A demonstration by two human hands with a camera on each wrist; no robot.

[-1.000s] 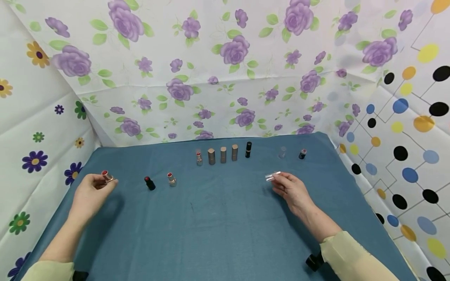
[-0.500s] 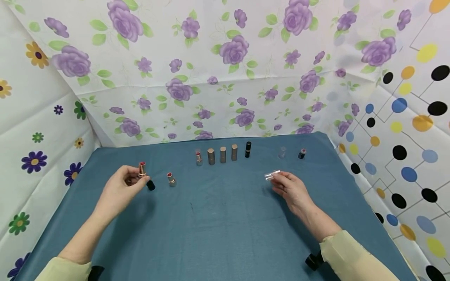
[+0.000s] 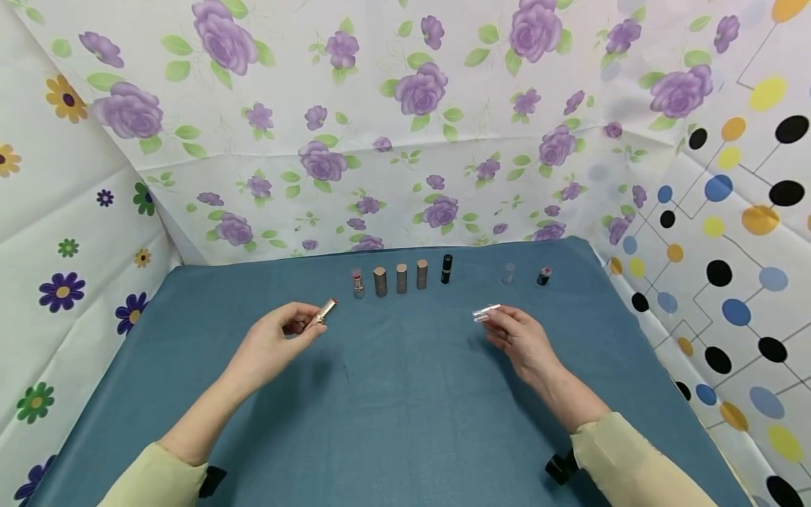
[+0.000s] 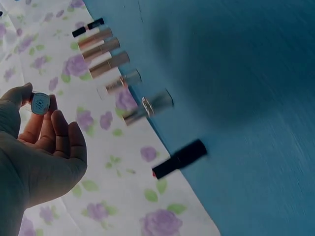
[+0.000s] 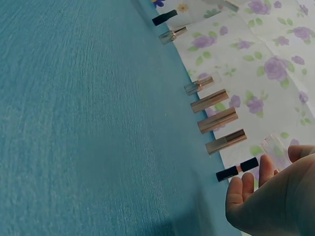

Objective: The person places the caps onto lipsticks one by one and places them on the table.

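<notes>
My left hand (image 3: 269,345) pinches an uncapped lipstick (image 3: 322,313) above the cloth, its red tip slanting up to the right. In the left wrist view the lipstick's round base (image 4: 40,103) faces the camera between thumb and fingertip. My right hand (image 3: 526,345) holds a clear cap (image 3: 485,313) by thumb and fingers, apart from the lipstick. An uncapped black lipstick (image 4: 179,158) and another open lipstick with a clear base (image 4: 147,105) stand on the cloth; the left hand hides both in the head view.
Along the back stand a clear-capped lipstick (image 3: 358,284), three brown-gold tubes (image 3: 402,279) and a black capped lipstick (image 3: 446,269). Farther right are a clear cap (image 3: 509,273) and an open black lipstick (image 3: 544,275). A blue cloth (image 3: 405,422) covers the table, with patterned fabric (image 3: 285,105) hanging behind.
My left hand has carried the lipstick from the far left toward the middle, tipping it over to the right. The right hand with the clear cap has barely shifted.
</notes>
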